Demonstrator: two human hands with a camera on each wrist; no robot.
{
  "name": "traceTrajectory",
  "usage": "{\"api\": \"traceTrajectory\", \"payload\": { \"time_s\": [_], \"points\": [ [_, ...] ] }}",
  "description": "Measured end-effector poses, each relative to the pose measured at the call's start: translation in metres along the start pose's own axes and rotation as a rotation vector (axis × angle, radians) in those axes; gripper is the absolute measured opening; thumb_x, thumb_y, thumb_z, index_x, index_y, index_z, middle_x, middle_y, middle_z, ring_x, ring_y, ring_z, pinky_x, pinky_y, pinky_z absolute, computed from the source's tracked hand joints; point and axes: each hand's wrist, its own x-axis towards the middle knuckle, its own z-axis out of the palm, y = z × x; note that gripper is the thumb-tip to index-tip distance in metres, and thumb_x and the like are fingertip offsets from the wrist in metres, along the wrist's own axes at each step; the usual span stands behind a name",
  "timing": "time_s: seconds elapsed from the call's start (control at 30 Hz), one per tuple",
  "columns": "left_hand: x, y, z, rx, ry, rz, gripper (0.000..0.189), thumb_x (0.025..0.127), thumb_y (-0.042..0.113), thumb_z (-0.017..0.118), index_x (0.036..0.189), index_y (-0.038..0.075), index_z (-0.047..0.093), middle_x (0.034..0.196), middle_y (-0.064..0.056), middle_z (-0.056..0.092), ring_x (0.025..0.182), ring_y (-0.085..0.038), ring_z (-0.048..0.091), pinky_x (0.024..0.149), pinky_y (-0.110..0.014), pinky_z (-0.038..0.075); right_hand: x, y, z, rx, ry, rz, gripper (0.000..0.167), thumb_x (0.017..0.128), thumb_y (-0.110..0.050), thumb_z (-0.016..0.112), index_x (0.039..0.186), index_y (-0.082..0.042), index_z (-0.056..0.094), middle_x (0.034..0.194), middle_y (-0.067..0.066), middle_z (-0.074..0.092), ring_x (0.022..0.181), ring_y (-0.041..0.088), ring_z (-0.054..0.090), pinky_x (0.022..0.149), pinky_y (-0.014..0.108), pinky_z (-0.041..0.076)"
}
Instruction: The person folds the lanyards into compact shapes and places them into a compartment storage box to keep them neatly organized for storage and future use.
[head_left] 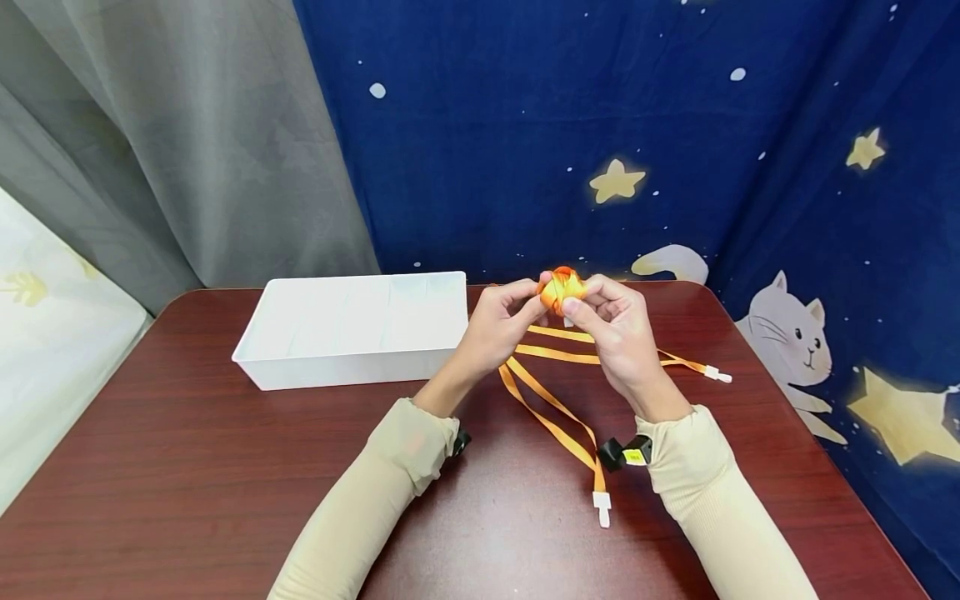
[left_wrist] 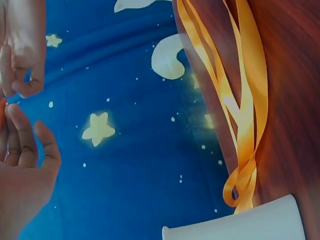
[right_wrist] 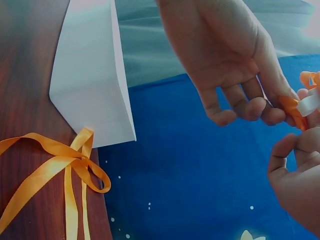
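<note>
An orange lanyard is wound into a small bundle and held up above the far part of the table. My left hand pinches its left side between thumb and fingertips. On the other side my right hand grips it, the thumb pressed on the front. The right wrist view shows a white clip at the bundle, between the fingertips of both hands. Beneath the hands, more orange lanyards lie spread out, partly hidden by the right hand. One white end clip points toward me; another points right.
A long white box stands at the back left of the brown table. The lanyards' looped ends lie close by the box. Behind the table hangs a blue curtain with stars, beside a grey one.
</note>
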Motion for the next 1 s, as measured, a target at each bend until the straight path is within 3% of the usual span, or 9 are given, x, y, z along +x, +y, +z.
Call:
{"api": "traceTrajectory", "payload": {
  "time_s": [0.2,0.4,0.6,0.8,1.0],
  "points": [
    [-0.005,-0.001,0.004,0.026,0.008,0.004,0.016,0.1,0.005,0.058,0.101,-0.006,0.069,0.081,-0.02,0.063,0.075,-0.029,0.061,0.069,-0.027,0.05,0.001,0.004,-0.001,0.003,0.014,0.004,0.013,0.092,0.004,0.066,0.09,-0.009,0.071,0.092,0.004,0.073,0.083,0.017,0.065,0.075,0.026,0.056],
    [-0.007,-0.001,0.005,-0.01,-0.015,-0.011,0.017,0.101,0.004,0.055,0.103,-0.008,0.067,0.083,-0.023,0.063,0.074,-0.029,0.06,0.072,-0.028,0.051,0.003,0.008,-0.001,0.008,0.006,0.002,0.014,0.092,0.005,0.065,0.092,-0.008,0.072,0.104,0.007,0.074,0.094,0.019,0.068,0.076,0.025,0.055],
    [-0.007,0.002,0.004,-0.038,-0.055,-0.03,0.02,0.103,0.004,0.051,0.107,-0.008,0.065,0.079,-0.017,0.062,0.075,-0.028,0.061,0.077,-0.032,0.054,0.005,0.01,0.0,-0.004,0.03,0.004,0.016,0.093,0.005,0.064,0.092,-0.009,0.072,0.102,0.006,0.075,0.095,0.02,0.067,0.078,0.025,0.053],
    [-0.008,0.003,0.002,-0.072,-0.085,-0.061,0.022,0.103,0.004,0.049,0.11,-0.01,0.063,0.077,-0.017,0.061,0.077,-0.032,0.061,0.081,-0.032,0.055,0.006,0.013,0.001,0.007,0.038,0.002,0.014,0.093,0.001,0.066,0.092,-0.01,0.072,0.104,0.006,0.075,0.1,0.022,0.067,0.082,0.026,0.053],
    [-0.005,0.009,0.0,-0.129,-0.073,-0.062,0.041,0.103,0.016,0.036,0.098,-0.014,0.064,0.077,-0.02,0.063,0.074,-0.033,0.061,0.081,-0.035,0.053,0.006,0.016,0.002,0.006,0.048,-0.021,0.01,0.091,-0.002,0.07,0.092,-0.012,0.074,0.104,0.006,0.075,0.1,0.021,0.069,0.083,0.026,0.055]
  ]
}}
